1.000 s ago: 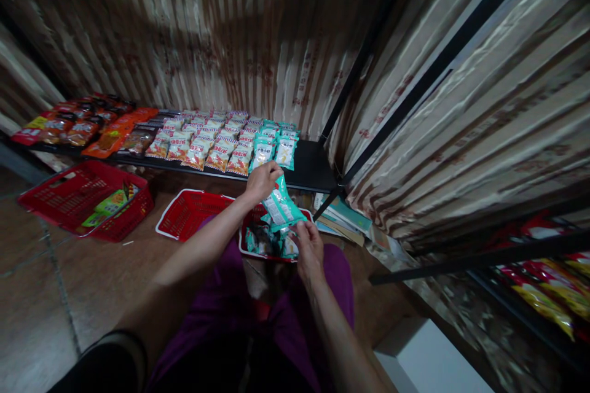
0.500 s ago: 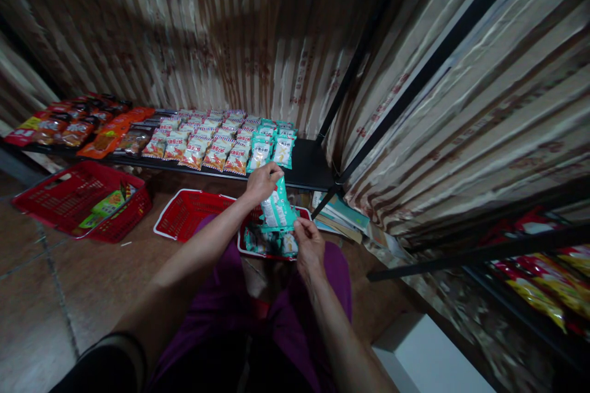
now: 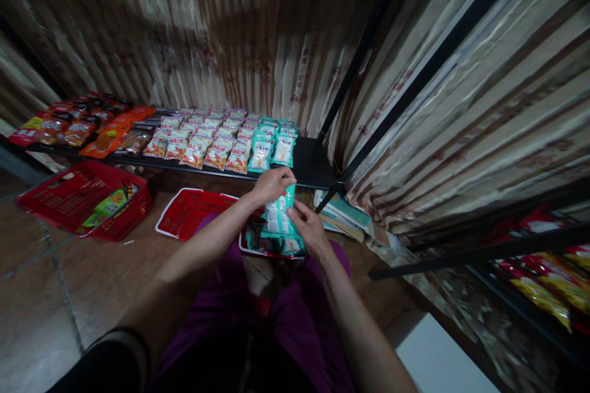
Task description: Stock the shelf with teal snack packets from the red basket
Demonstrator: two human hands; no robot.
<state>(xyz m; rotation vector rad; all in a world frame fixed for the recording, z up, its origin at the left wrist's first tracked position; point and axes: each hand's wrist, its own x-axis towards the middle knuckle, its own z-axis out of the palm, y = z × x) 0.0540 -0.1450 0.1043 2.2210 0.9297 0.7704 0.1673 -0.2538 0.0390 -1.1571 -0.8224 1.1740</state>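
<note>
A teal snack bag (image 3: 278,216) with a printed white panel hangs between my hands, above a red basket (image 3: 244,247) by my knees. My left hand (image 3: 273,185) pinches the bag's top edge. At its right side, my right hand (image 3: 310,226) grips the bag between thumb and fingers. More teal bags (image 3: 291,246) lie inside the basket, partly covered by the held one. Just beyond my hands, matching teal bags (image 3: 283,148) stand at the right end of the filled part of the black shelf (image 3: 306,163).
Orange-and-white snack bags (image 3: 219,150) and orange packets (image 3: 108,138) fill the shelf leftward. Two red baskets, one empty-looking (image 3: 191,215) and one with green packs (image 3: 83,196), stand below. A black post (image 3: 354,163) rises at right; a white box (image 3: 442,356) sits lower right.
My left hand has moved a little right along the bag's top. My right hand has shifted up and inward on its side, and the bag now hangs straighter.
</note>
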